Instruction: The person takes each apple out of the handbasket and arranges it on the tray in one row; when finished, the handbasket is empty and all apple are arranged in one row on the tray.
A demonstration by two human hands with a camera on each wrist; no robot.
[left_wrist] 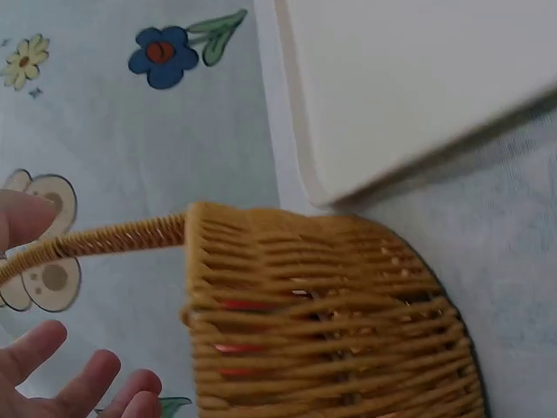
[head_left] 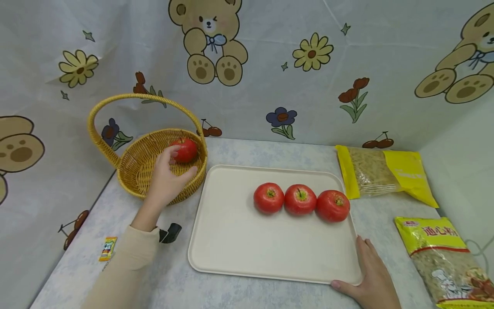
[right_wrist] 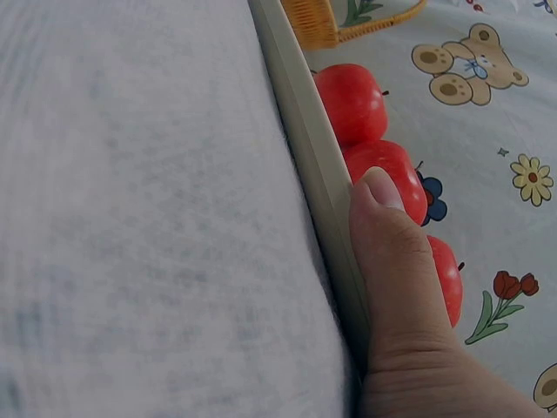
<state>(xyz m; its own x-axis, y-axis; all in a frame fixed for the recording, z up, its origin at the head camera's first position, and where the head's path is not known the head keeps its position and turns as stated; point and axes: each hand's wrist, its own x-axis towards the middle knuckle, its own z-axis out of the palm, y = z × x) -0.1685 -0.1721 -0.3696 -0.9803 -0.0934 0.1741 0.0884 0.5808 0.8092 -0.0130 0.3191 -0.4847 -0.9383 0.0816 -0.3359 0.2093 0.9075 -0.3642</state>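
In the head view my left hand (head_left: 167,174) is over a woven basket (head_left: 133,161), fingers spread and slightly bent. Next to its fingertips a red apple (head_left: 186,151) lies inside the basket; whether they touch it I cannot tell. The left wrist view shows the fingers apart near the basket's handle (left_wrist: 122,237), with bits of red behind the weave. My right hand (head_left: 372,274) rests at the near right corner of a cream tray (head_left: 266,249), thumb (right_wrist: 396,261) against its front edge and fingers along its side. Three red apples (head_left: 299,200) stand in a row on the tray.
Two yellow-ended food packets (head_left: 386,171) (head_left: 444,262) lie right of the tray. On the left are a small yellow sachet (head_left: 108,249) and a black strap piece (head_left: 170,233) by the left sleeve. A bear-patterned cloth (head_left: 262,86) hangs behind the table.
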